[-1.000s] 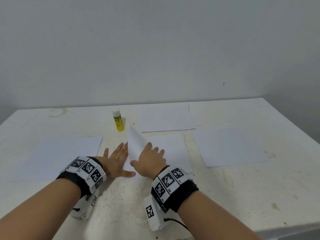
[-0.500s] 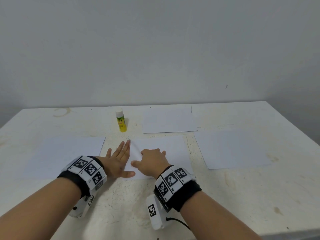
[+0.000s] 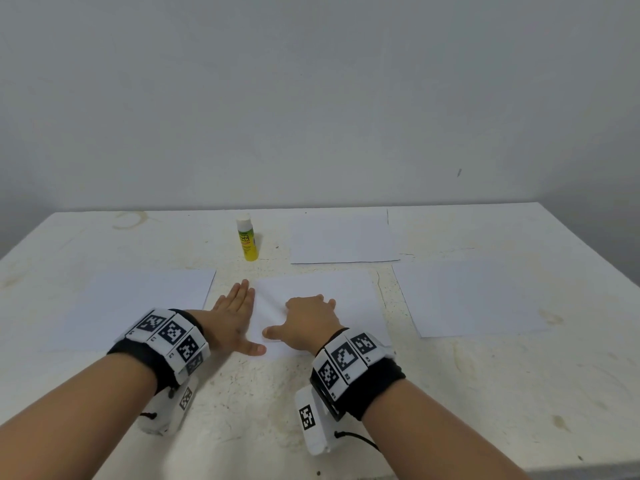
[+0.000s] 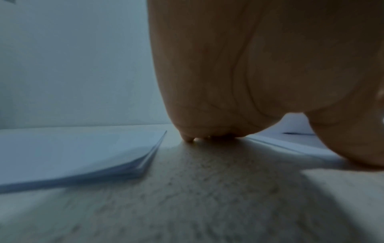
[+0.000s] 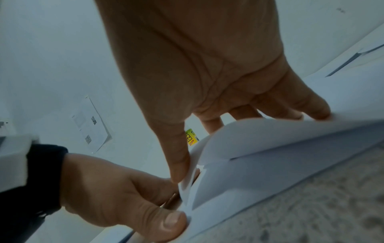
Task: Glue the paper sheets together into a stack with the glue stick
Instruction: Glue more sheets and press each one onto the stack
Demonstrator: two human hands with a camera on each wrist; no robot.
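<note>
A stack of white sheets [image 3: 353,299] lies in the middle of the table. My right hand [image 3: 308,320] rests on top of it, pressing the top sheet [image 5: 290,139] down. In the right wrist view that sheet still bows up under my fingers [image 5: 311,106]. My left hand [image 3: 239,317] lies flat on the table along the stack's left edge, fingers straight, its thumb [image 5: 172,220] against the near left corner. The yellow glue stick [image 3: 247,240] stands upright with its white cap on, behind the hands, and neither hand touches it.
More white paper lies around: a thin pile at the left [image 3: 138,306], a sheet at the back [image 3: 343,239] and one at the right [image 3: 474,296]. The rough white table [image 3: 311,410] ends at a grey wall behind and has an edge at the right.
A second ago my right hand held the top sheet raised by its left edge. It has brought the sheet down onto the stack. My left hand stayed put beside the stack.
</note>
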